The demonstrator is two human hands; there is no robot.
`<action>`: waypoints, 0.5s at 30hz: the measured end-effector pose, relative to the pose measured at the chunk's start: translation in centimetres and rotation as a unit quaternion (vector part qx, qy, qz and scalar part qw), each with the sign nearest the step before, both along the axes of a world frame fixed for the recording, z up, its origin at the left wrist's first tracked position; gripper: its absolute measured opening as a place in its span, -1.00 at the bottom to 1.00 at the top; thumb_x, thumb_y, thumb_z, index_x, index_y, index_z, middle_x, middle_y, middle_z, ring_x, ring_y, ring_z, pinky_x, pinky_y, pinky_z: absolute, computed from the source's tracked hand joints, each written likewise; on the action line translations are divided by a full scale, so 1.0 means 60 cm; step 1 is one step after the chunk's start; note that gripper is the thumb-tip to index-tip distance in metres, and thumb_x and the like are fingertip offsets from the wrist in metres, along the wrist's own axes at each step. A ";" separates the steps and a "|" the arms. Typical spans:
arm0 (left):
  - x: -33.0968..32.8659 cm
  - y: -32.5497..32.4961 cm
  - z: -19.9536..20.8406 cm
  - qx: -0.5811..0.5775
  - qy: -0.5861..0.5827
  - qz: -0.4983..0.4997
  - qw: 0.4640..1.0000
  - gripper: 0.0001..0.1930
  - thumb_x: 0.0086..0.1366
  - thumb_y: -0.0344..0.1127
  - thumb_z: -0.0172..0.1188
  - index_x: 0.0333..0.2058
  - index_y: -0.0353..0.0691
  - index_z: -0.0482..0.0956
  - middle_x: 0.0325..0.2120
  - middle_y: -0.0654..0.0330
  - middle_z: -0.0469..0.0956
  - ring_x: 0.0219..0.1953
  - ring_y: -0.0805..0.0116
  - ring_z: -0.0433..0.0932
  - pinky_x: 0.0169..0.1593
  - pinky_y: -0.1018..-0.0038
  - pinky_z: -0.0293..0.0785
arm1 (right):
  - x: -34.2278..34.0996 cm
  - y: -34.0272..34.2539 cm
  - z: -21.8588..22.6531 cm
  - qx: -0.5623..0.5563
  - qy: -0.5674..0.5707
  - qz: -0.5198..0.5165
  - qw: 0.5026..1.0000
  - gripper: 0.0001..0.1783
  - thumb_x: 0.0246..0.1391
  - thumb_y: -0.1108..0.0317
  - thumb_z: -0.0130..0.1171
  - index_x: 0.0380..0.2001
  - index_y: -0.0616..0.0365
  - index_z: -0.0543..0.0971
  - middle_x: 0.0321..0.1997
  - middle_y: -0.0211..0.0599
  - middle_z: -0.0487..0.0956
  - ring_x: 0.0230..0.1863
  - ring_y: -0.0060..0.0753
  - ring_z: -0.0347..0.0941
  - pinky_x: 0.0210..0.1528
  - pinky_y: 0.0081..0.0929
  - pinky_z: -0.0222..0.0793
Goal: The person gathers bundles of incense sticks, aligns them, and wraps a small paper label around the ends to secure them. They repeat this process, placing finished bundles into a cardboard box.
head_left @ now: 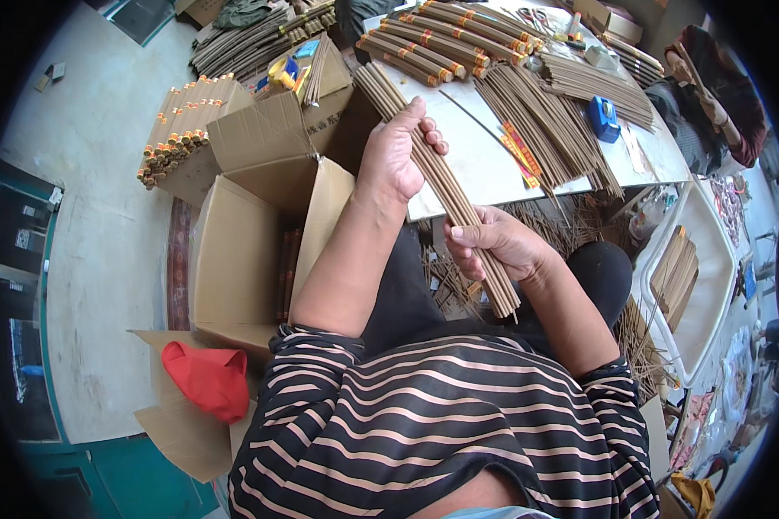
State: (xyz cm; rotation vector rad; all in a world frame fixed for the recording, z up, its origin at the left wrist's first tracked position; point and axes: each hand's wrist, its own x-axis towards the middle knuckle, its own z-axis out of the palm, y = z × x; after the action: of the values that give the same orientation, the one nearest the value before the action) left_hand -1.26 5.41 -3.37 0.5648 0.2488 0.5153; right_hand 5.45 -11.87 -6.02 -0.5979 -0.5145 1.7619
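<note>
A bundle of long brown incense sticks (448, 183) slants across in front of me, its far end up and to the left. My left hand (400, 154) is closed around the bundle's upper part, thumb on top. Lower down, my right hand (498, 242) grips the same bundle near its near end, where one stick pokes out past the others. Just beyond lies the white table (446, 112) with a loose spread of incense sticks (537, 121) and red-and-yellow paper labels (519, 154). A blue tape dispenser (604, 118) stands to their right.
Wrapped bundles (446, 43) are stacked at the table's far side, more (190, 121) at left. An open cardboard box (242, 251) stands by my left arm, a red cloth (206, 381) on its flap. At right are a white tub (710, 285) with sticks and another person (718, 95).
</note>
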 end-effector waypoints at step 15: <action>-0.039 -0.079 -0.028 0.106 0.016 -0.015 0.994 -0.81 0.20 -0.39 0.10 -0.24 -0.32 0.36 -0.43 0.06 0.49 -0.39 0.24 0.52 -0.29 0.34 0.53 | -0.009 -0.043 -0.015 -0.014 -0.069 -0.056 0.996 -0.72 0.15 0.29 0.03 -0.18 0.28 0.37 -0.55 -0.39 0.42 -0.66 -0.59 0.37 -0.63 -0.70 0.32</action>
State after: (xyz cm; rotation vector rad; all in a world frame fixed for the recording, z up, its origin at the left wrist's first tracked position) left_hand -3.60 0.64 -5.04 0.7829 0.2168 0.5066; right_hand 4.90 -14.43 -6.90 -0.7585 -0.5410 1.6320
